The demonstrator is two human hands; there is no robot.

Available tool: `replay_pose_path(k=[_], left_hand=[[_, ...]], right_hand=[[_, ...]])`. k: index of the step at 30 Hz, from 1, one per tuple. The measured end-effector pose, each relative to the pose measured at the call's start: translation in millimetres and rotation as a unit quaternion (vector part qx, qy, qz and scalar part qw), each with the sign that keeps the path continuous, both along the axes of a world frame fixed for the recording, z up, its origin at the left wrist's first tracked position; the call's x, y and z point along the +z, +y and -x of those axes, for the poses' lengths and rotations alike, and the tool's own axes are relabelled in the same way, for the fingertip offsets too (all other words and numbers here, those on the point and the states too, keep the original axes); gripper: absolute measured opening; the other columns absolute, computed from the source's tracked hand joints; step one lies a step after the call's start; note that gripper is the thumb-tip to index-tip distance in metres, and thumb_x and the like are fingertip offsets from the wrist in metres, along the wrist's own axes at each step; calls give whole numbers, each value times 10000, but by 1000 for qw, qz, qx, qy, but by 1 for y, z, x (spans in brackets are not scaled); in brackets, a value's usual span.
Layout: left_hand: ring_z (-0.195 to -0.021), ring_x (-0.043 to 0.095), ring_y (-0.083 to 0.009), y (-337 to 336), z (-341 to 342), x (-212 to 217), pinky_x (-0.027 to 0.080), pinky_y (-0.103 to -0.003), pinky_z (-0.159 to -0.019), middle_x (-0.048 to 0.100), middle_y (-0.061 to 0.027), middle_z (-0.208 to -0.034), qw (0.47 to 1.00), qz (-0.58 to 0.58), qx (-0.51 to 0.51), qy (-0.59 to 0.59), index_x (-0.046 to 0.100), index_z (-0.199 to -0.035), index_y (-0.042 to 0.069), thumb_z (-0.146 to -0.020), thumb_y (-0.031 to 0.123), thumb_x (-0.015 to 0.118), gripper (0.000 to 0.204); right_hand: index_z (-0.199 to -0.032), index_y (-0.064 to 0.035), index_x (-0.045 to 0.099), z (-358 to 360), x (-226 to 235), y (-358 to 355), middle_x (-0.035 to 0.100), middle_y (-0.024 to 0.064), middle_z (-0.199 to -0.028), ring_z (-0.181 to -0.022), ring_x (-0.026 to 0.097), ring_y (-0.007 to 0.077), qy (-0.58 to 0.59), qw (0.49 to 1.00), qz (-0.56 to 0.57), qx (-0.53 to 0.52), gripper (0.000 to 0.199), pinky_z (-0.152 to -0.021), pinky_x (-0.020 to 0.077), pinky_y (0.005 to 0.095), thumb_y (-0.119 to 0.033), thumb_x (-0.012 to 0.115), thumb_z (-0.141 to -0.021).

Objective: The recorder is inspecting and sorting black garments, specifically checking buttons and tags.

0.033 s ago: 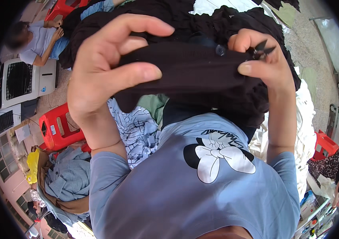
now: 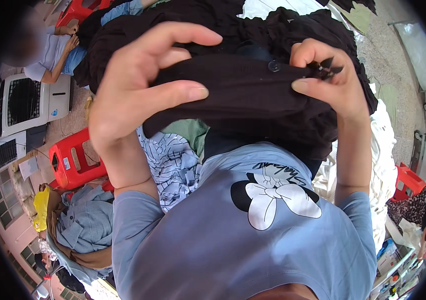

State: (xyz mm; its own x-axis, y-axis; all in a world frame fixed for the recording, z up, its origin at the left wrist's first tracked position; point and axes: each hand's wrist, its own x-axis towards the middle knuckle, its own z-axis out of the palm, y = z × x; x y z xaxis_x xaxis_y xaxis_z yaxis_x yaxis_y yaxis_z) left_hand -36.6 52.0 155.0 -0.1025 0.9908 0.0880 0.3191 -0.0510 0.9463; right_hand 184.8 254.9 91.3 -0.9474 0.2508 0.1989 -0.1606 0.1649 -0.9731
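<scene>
A black garment piece [image 2: 228, 90] with a dark button [image 2: 273, 66] on it is stretched between my two raised hands. My left hand [image 2: 135, 82] is closed on its left end, thumb in front and fingers behind. At the other end my right hand [image 2: 330, 82] pinches the cloth between thumb and bent fingers. A pair of small dark thread snips [image 2: 329, 67] also sits in that right hand, its blade tips pointing out past the fingers. Part of the cloth under my right hand is hidden.
Black clothes [image 2: 128, 37] are heaped beyond my hands. White cloth [image 2: 380, 165] lies at right, striped fabric [image 2: 170, 165] near my left forearm. Red stools [image 2: 78, 157] and a basket of clothes [image 2: 85, 217] stand left. Another person [image 2: 48, 55] sits far left.
My hands have come slightly closer together. The garment's lower left corner has shifted and hangs in a more pointed shape.
</scene>
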Motion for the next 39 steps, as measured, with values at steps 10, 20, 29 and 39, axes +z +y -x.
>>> replay_pose_path(k=[10, 20, 29, 39], left_hand=[[-752, 594, -80, 8, 7, -106, 476, -231, -719, 668, -16, -807, 973, 215, 31, -79, 686, -936, -32, -719, 44, 755, 241], [-740, 575, -57, 9, 17, -128, 454, -199, -710, 627, 28, -793, 974, 198, 81, -75, 668, -883, 15, -707, 37, 746, 194], [-761, 593, -104, 15, 9, -132, 452, -237, -740, 649, -8, -781, 973, 192, 79, -102, 684, -836, 4, -694, 53, 734, 158], [-849, 599, -210, 18, -65, -145, 476, -309, -745, 609, -67, -956, 988, 29, 144, 51, 644, -939, 58, -725, 76, 747, 238]], right_hand=[[-830, -46, 526, -35, -76, -31, 488, -53, -773, -728, 452, 47, -114, 969, -22, -219, 179, -669, 362, 197, 16, 685, -778], [-867, -56, 576, -60, -98, -16, 503, -54, -785, -735, 436, 43, -178, 952, 23, -248, 141, -668, 331, 203, -90, 687, -786], [-944, -59, 662, -67, -115, -3, 612, -67, -837, -745, 504, 31, -266, 915, 259, -159, 204, -662, 318, 166, -222, 685, -824], [-832, -36, 535, -45, -112, -25, 514, 69, -897, -778, 542, 202, 11, 948, -167, -269, 269, -718, 427, 255, 161, 584, -656]])
